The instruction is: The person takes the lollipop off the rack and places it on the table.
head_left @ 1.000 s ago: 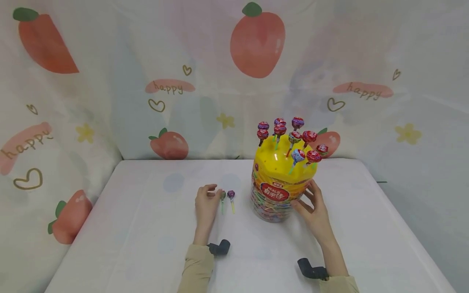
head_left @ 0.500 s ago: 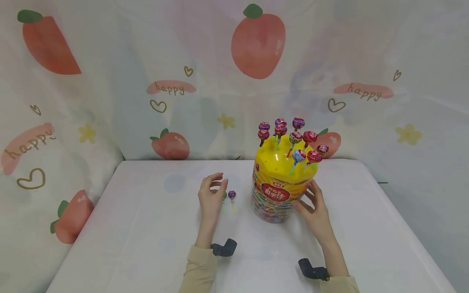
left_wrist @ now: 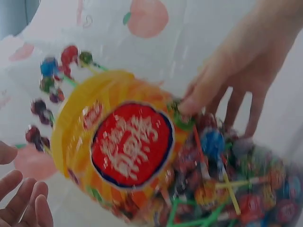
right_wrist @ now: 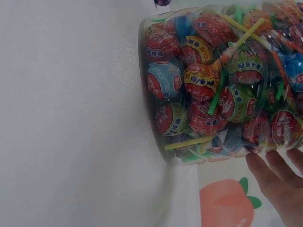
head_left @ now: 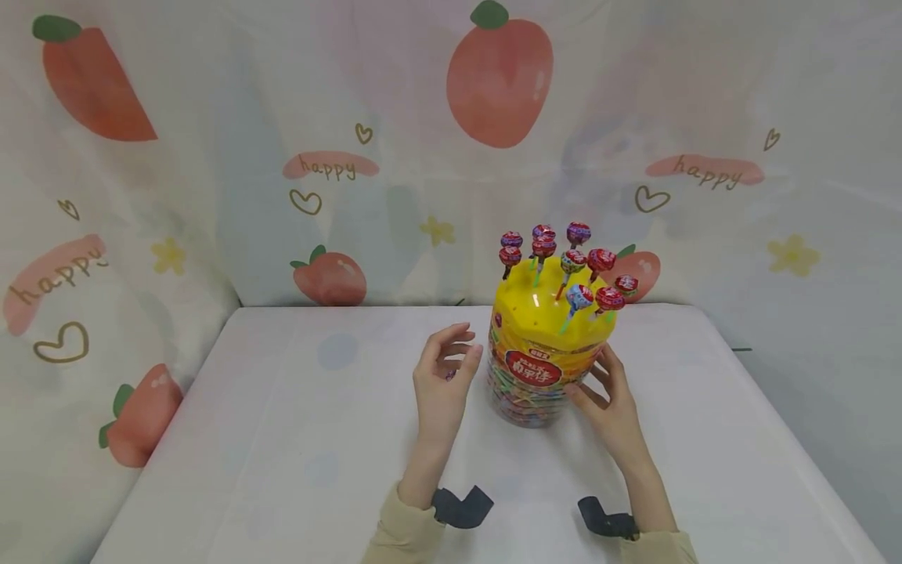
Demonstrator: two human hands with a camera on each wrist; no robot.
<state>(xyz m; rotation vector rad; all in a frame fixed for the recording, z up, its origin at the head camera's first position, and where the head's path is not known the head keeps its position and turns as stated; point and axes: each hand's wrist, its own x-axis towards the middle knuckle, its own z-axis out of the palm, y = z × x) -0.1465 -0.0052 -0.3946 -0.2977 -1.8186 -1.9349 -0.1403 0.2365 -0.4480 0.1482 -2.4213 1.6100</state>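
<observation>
A big clear jar (head_left: 532,392) packed with wrapped lollipops stands on the table, topped by a yellow lid (head_left: 539,301) with several lollipops (head_left: 572,262) stuck upright in it. My right hand (head_left: 611,415) holds the jar's right side, thumb on its front and fingers reaching behind. My left hand (head_left: 444,384) hovers left of the jar with loosely bent fingers (left_wrist: 23,203); nothing shows between them in the left wrist view. Behind this hand, a purple lollipop (head_left: 450,376) on the table peeks between thumb and fingers. A green-stemmed lollipop seen earlier beside it is hidden.
A white cloth covers the table (head_left: 310,439). Behind it hangs a curtain (head_left: 409,94) printed with peaches, hearts and "happy". Black camera mounts (head_left: 463,507) sit on both wrists.
My left hand has risen and moved right, from beside the two lollipops to in front of them, nearer the jar. The right hand stays on the jar, which has not moved.
</observation>
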